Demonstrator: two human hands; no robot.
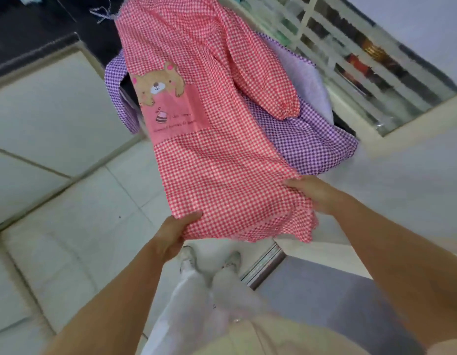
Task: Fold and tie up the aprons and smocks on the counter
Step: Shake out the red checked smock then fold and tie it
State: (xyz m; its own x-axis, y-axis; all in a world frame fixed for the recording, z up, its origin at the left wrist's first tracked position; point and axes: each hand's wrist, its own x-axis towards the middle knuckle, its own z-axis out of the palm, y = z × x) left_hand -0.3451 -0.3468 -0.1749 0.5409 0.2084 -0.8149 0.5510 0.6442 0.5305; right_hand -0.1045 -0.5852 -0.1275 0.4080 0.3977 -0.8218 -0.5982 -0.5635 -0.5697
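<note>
the red checked smock (222, 162) is thin woven cloth, matt and softly creased, with a smoother printed pink patch (176, 108) on its front. the purple checked smock (314, 147) is the same matt weave, with a plain pale lining (306, 80). the floor (76, 226) tiles look glazed and faintly glossy, the bench (414, 180) smooth and white, its edge strip (264, 265) brushed metal.

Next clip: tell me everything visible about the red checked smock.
The red checked smock is thin red-and-white gingham cloth, with a pink patch printed with a bear and a long sleeve gathered at the cuff. It is unfolded, spread lengthwise away from the person, and partly overlies a purple checked garment. The left hand and right hand grip its near hem at opposite corners.
</note>
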